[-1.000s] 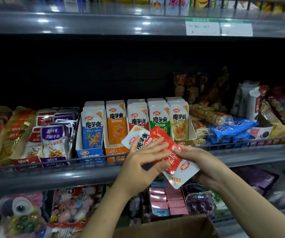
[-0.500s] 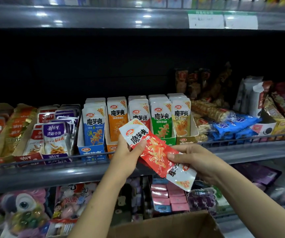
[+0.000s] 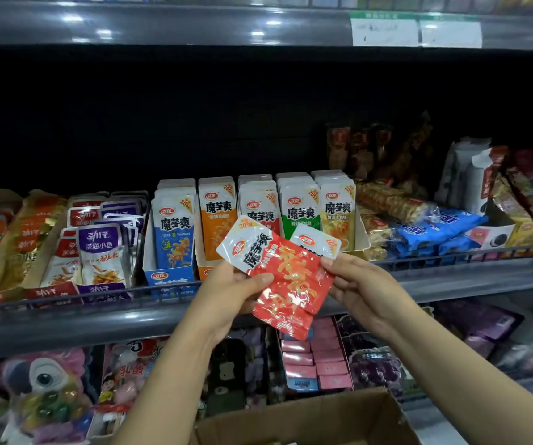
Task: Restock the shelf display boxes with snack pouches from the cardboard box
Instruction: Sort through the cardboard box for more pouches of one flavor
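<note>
I hold a small stack of red-and-white snack pouches [image 3: 286, 277] in front of the middle shelf, fanned slightly, with a second pouch's white top peeking out behind at the right. My left hand [image 3: 230, 293] grips their left edge with the thumb across the front. My right hand [image 3: 360, 284] pinches their right edge. Just behind them stands the row of display boxes [image 3: 169, 277] with upright pouches in blue, orange, red, green and yellow. The red pouches on the shelf [image 3: 260, 207] are partly hidden by the ones I hold. The open cardboard box [image 3: 307, 419] sits below my arms.
A wire rail [image 3: 66, 298] runs along the shelf's front edge. Purple and red fish-snack packs [image 3: 98, 248] fill boxes at the left; blue packets [image 3: 432, 232] and mixed snacks lie at the right. Pink boxes [image 3: 316, 358] and toys sit on the shelf below. An upper shelf [image 3: 194, 24] overhangs.
The pouches turned from lying diagonally, top end down-right, to nearly upright with the white tops up. Both hands rose slightly toward the display boxes, and a second pouch now fans out behind.
</note>
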The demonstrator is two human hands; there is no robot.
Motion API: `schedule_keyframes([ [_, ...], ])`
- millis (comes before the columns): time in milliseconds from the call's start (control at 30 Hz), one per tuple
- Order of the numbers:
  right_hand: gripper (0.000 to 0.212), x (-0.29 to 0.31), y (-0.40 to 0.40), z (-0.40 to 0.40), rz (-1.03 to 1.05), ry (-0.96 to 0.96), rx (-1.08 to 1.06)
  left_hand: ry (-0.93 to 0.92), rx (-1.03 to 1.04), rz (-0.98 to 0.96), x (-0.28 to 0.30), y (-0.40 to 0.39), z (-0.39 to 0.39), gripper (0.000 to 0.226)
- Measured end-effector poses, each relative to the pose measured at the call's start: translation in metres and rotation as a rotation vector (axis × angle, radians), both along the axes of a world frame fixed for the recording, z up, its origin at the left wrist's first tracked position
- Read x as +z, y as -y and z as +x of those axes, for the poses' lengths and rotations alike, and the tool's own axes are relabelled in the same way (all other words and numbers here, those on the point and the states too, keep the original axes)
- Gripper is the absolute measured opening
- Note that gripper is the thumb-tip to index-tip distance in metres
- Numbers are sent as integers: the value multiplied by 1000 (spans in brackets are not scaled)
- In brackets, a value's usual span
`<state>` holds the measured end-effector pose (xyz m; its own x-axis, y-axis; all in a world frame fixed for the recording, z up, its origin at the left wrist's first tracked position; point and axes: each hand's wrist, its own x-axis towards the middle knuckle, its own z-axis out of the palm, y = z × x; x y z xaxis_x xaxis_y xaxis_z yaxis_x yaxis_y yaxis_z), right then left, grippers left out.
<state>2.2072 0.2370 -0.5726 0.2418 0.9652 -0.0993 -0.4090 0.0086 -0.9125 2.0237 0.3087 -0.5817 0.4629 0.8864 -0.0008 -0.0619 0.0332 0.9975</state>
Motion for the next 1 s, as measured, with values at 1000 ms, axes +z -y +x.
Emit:
schedule_keyframes([
  [1000,46,68,-106,-23,180,1032,-306,-971,228,952,-33,-19,-2,57],
])
